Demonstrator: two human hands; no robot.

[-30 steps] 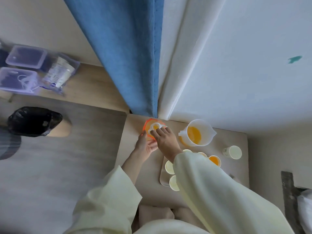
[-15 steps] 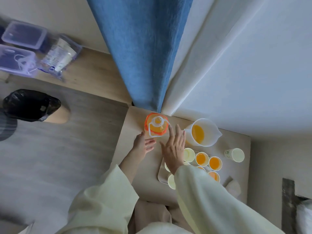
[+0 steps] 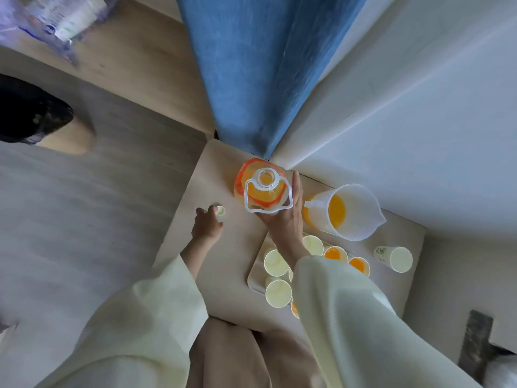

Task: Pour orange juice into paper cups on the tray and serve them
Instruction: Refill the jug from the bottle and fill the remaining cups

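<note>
A large clear orange juice bottle [image 3: 261,189] with an orange label and a white handle stands uncapped at the table's far corner. My right hand [image 3: 285,219] grips its near right side, fingers running up along the bottle. My left hand [image 3: 205,224] is left of the bottle and holds its small white cap [image 3: 220,210] at the fingertips. A clear pitcher [image 3: 361,217] partly filled with juice stands to the right of the bottle. The pale tray [image 3: 256,275] carries several paper cups: some empty [image 3: 276,262], some holding juice [image 3: 335,253]. My right sleeve hides part of the tray.
One more paper cup [image 3: 396,259] stands off the tray at the right. A blue curtain [image 3: 260,79] and a white wall meet behind the bottle. A black bag [image 3: 28,113] and plastic containers [image 3: 56,18] lie on the floor to the left.
The cap has come off the bottle and my left hand has carried it to the left. My right hand went from above the bottle to gripping its right side.
</note>
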